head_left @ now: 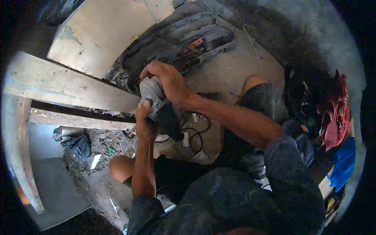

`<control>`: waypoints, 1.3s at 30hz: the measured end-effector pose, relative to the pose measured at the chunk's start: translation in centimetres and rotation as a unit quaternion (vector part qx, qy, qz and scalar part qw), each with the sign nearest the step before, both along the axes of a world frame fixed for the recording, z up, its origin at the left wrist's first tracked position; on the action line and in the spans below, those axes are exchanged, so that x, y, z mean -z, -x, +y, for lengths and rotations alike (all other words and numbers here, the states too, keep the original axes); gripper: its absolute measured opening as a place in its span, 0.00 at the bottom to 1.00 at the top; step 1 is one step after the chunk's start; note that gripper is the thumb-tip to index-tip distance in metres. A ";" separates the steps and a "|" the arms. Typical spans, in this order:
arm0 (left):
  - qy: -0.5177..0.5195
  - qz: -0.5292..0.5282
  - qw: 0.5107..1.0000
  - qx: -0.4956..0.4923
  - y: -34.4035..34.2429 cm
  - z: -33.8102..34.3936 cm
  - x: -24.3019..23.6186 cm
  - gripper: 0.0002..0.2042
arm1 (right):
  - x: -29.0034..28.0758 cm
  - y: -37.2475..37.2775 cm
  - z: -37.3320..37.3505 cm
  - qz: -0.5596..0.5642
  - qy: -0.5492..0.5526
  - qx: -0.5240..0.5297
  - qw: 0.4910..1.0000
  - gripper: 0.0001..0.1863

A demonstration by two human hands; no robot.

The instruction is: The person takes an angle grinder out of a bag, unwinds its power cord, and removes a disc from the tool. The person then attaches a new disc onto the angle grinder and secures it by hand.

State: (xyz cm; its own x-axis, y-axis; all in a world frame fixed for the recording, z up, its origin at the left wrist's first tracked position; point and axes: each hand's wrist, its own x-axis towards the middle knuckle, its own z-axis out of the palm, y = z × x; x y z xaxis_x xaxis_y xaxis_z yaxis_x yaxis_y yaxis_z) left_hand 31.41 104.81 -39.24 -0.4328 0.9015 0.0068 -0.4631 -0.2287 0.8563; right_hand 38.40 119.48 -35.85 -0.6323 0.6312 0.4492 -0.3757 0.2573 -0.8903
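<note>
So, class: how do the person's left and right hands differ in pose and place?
The left hand is lower in view than the right hand. The left hand grips the left side of the power tool; the right hand curls over its grey end. Both are bare and hold the tool.

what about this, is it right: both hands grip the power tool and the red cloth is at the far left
Wrong side: the head view shows the red cloth at the far right. The left hand and right hand do grip the power tool.
</note>
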 end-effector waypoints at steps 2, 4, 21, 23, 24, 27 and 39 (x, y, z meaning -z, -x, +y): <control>0.013 -0.022 1.000 -0.016 -0.1 0.2 -0.8 0.23 | -0.7 0.3 0.0 -0.020 0.147 -0.055 0.987 0.22; 0.029 -0.045 0.998 -0.032 -0.5 0.4 -1.4 0.22 | -1.4 0.7 0.1 -0.043 0.290 -0.110 0.950 0.22; 0.082 -0.090 0.993 -0.009 -0.7 1.6 0.2 0.29 | -0.8 0.3 0.7 -0.129 0.403 -0.137 0.896 0.21; 0.086 -0.055 0.995 -0.017 -0.3 1.3 -0.3 0.29 | 0.3 0.5 0.8 -0.115 0.260 -0.112 0.952 0.21; 0.089 -0.019 0.996 -0.023 -0.2 1.1 -0.7 0.29 | 0.8 0.5 0.9 -0.096 0.110 -0.084 0.986 0.21; 0.101 -0.041 0.993 -0.032 -0.6 1.1 -2.7 0.29 | -0.6 0.2 0.7 -0.076 0.000 -0.041 0.996 0.22; 0.077 -0.031 0.995 -0.049 1.2 1.1 -1.6 0.28 | -1.6 1.0 0.5 -0.023 0.245 -0.158 0.956 0.23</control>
